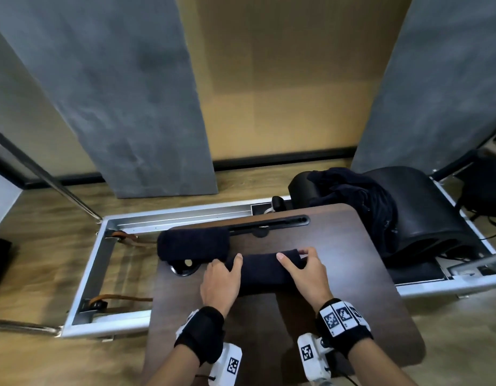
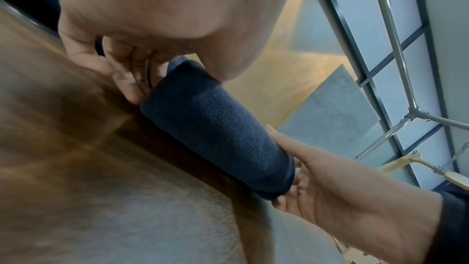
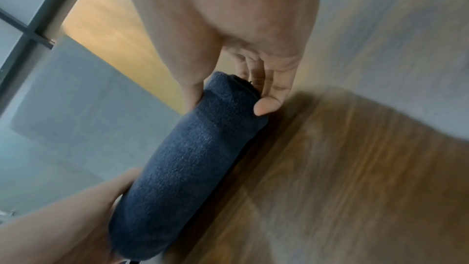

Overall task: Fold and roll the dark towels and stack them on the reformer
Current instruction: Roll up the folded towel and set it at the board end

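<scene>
A dark navy rolled towel lies across the brown wooden tabletop. My left hand grips its left end, thumb on top, fingers curled round the end face. My right hand grips the right end the same way. The left wrist view shows the roll on the tabletop between both hands; in the right wrist view the roll has my thumb on top and my fingers against its end. A second rolled dark towel sits at the table's far left. A heap of unfolded dark towels lies on the reformer.
The reformer's metal frame runs left under the table, with brown straps inside it. A black knob sits in the tabletop near the left hand, and a slot runs along the far edge. Grey panels stand against the wall behind.
</scene>
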Demonstrator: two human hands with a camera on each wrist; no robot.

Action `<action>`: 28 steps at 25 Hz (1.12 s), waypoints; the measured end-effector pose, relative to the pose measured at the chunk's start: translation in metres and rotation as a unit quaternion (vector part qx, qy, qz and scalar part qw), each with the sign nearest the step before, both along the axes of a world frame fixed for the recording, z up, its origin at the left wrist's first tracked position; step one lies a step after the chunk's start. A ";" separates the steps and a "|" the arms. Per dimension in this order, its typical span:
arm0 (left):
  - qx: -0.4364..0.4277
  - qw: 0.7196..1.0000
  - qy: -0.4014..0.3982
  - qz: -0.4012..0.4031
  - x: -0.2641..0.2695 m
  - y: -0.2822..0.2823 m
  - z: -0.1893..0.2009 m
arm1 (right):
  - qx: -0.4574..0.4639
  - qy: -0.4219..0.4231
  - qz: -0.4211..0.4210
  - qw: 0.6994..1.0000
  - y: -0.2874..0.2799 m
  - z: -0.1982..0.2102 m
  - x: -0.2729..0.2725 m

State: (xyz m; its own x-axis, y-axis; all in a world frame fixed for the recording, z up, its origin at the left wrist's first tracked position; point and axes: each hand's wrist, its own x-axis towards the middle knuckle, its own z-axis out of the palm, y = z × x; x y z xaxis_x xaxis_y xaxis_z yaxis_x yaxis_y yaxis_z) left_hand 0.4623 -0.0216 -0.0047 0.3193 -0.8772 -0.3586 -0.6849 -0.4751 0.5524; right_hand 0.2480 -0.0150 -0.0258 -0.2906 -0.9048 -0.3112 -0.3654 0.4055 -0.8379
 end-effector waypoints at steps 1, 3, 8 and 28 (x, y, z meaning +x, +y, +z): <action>-0.001 1.000 0.003 0.010 0.016 0.007 0.000 | 0.001 0.003 0.003 1.000 0.002 0.001 0.016; -0.009 1.000 0.001 0.027 0.050 0.019 -0.002 | 0.006 0.004 0.016 1.000 0.007 0.002 0.049; -0.087 0.990 0.066 0.091 0.123 0.022 -0.007 | 0.000 -0.086 0.065 0.994 0.016 0.008 0.124; -0.142 0.963 0.196 0.115 0.178 0.020 -0.024 | -0.021 0.083 -0.039 0.996 0.010 0.003 0.190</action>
State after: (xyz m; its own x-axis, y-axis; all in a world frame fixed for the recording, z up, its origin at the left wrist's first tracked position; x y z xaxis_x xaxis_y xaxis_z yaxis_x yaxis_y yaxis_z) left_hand 0.6402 -0.0012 -0.0291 0.4065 -0.8797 -0.2466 -0.2924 -0.3810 0.8771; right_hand 0.4380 -0.0052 -0.0224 -0.4045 -0.8886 -0.2162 -0.4693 0.4047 -0.7849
